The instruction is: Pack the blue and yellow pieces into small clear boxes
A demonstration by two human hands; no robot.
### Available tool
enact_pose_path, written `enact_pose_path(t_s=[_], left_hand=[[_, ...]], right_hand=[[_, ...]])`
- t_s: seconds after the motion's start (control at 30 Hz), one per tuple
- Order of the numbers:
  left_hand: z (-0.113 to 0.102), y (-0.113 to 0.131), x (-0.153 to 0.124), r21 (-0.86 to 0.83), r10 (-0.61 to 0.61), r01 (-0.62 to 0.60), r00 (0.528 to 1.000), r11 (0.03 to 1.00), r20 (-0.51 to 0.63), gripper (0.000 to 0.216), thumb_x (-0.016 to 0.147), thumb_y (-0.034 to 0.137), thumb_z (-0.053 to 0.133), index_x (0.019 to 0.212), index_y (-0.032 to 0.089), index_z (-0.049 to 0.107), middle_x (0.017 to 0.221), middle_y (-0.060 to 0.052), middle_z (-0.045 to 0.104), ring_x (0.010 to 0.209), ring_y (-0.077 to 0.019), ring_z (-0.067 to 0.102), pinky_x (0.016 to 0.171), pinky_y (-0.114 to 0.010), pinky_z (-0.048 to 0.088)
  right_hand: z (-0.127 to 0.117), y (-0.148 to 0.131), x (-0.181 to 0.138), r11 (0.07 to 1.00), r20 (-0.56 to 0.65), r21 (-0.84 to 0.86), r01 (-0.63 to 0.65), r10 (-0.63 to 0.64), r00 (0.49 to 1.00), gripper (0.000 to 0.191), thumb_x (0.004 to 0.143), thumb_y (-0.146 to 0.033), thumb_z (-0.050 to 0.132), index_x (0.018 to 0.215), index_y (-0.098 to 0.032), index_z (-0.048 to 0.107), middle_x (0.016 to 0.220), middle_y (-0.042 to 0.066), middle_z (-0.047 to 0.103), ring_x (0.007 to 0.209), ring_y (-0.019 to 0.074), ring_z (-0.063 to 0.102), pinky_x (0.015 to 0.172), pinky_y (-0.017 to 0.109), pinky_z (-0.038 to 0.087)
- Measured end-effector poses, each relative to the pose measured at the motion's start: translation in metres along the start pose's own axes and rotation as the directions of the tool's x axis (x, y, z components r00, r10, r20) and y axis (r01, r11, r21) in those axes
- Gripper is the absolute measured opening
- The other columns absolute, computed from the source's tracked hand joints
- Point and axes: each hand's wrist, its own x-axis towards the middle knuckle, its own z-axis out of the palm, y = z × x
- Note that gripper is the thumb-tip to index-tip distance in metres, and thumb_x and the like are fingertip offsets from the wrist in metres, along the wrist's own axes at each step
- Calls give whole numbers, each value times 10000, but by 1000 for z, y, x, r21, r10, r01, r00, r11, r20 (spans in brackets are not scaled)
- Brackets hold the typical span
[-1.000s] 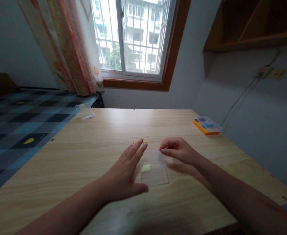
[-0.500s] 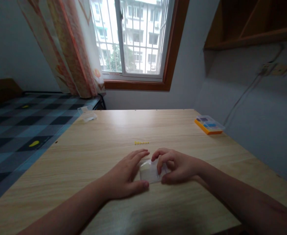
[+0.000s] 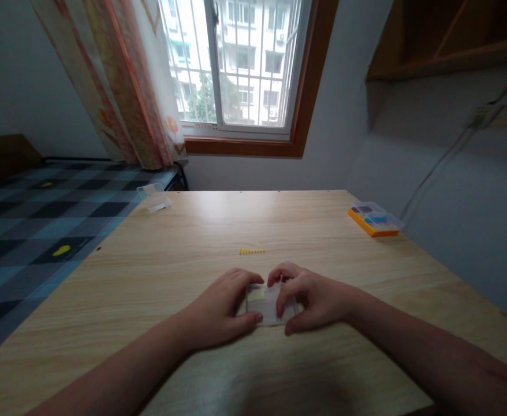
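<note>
A flat clear plastic box [image 3: 269,305] with a pale label patch lies on the wooden table in front of me. My left hand [image 3: 231,306] grips its left end, thumb on the near edge and fingers on the far edge. At the box's right end is my right hand [image 3: 309,297], its fingers curled over the top and the thumb by the near right corner. What its fingertips hold, if anything, is hidden. Beyond the hands, a short row of tiny yellow pieces [image 3: 252,251] lies on the tabletop.
An open clear plastic case [image 3: 155,198] sits at the table's far left corner. An orange box with a clear lid [image 3: 375,219] stands near the right edge by the wall. Left of the table [image 3: 201,231] is a bed with a checked cover [image 3: 58,214].
My left fingers have closed down onto the box's left end from a raised, spread pose. The right hand stays at the box's right end. The view has shifted slightly.
</note>
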Motion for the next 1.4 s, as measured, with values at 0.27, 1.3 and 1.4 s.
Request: enact_pose_path(t_s=[0.27, 1.3, 1.4], left_hand=[[-1, 2, 0, -12, -25, 25, 1000, 1000, 8, 437, 832, 388, 674, 1214, 192, 595, 1161, -110, 660, 1061, -289, 610, 943, -469, 513], [-7, -44, 9, -75, -88, 60, 887, 995, -454, 425, 1022, 538, 389, 1216, 252, 636, 1310, -79, 672, 1252, -311, 612, 1105, -509, 480], [-8, -48, 10, -98, -123, 87, 875, 991, -468, 456, 1018, 554, 378, 1221, 236, 632, 1310, -100, 668, 1235, -316, 625, 1083, -514, 499]], right_hand=[[2, 0, 3, 1000, -18, 22, 0, 0, 1000, 303, 699, -412, 923, 914, -246, 789, 1227, 65, 553, 1139, 229, 545, 989, 380, 467], [-14, -22, 11, 930, -43, -367, -28, 13, 999, 398, 743, -358, 838, 1058, -223, 635, 1264, 76, 580, 1074, 196, 608, 956, 318, 503], [-36, -28, -4, 933, -113, -359, -37, -4, 994, 385, 753, -342, 837, 1050, -207, 632, 1217, 85, 590, 1086, 204, 598, 962, 334, 494]])
